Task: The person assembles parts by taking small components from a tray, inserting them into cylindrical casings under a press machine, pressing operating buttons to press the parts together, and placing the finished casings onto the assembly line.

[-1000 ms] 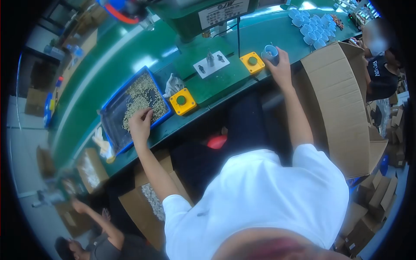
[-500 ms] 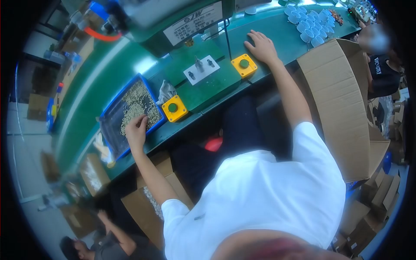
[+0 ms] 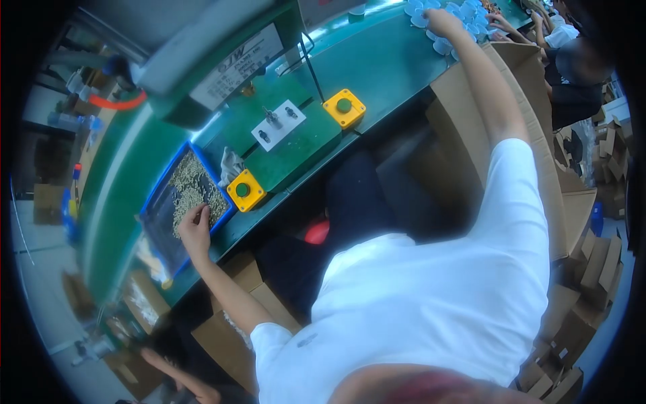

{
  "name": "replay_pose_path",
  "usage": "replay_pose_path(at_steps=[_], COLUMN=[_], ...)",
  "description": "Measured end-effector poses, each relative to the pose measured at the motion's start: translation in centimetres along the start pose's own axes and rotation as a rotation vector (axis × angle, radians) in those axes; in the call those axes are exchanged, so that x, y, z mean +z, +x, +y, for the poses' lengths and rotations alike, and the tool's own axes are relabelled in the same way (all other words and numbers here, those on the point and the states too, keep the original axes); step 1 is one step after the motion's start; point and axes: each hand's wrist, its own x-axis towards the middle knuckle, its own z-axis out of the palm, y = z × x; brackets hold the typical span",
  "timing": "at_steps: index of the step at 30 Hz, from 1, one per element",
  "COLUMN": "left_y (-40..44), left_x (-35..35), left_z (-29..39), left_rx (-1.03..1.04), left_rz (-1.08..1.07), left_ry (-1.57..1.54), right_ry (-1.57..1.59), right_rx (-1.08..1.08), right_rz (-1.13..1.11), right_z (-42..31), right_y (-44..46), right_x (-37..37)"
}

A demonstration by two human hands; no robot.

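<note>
My left hand [image 3: 195, 229] is over the lower right part of a blue-rimmed tray [image 3: 151, 244], its fingers pinched at the small pale parts [image 3: 188, 187]; what is between the fingertips is too small to make out. My right hand [image 3: 444, 24] reaches to the far right, its fingers at the light blue cups [image 3: 442, 46]. Whether it grips one is unclear. Between the hands a metal plate [image 3: 278, 126] with fittings lies on the green machine base [image 3: 296, 158], flanked by two yellow button boxes [image 3: 243, 202] [image 3: 344, 120].
The green machine head with a label [image 3: 235, 66] hangs over the bench. A grey cloth [image 3: 231, 165] lies beside the tray. A large open carton [image 3: 464, 121] stands at the bench's right edge. Other people's arms [image 3: 511, 28] [image 3: 180, 378] show at upper right and lower left.
The cup that my right hand held one second ago is out of it, and that hand has moved right to the cups. My left hand has stayed at the tray. The view has shifted.
</note>
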Motion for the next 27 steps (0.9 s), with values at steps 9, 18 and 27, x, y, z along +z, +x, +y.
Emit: replay_pose_path(at_steps=[9, 18, 27], left_y=[0.3, 0.3, 0.6], left_x=[0.3, 0.3, 0.8], left_z=[0.5, -0.1, -1.4], left_rx=[-0.006, -0.038, -0.008], left_rz=[0.025, 0.022, 0.033], left_ry=[0.039, 0.060, 0.014], right_ry=[0.091, 0.163, 0.073], right_rx=[0.080, 0.138, -0.410], right_rz=[-0.584, -0.444, -0.370], right_z=[6.5, 3.9, -1.9], right_y=[0.3, -0.7, -1.2], right_x=[-1.5, -1.2, -0.3])
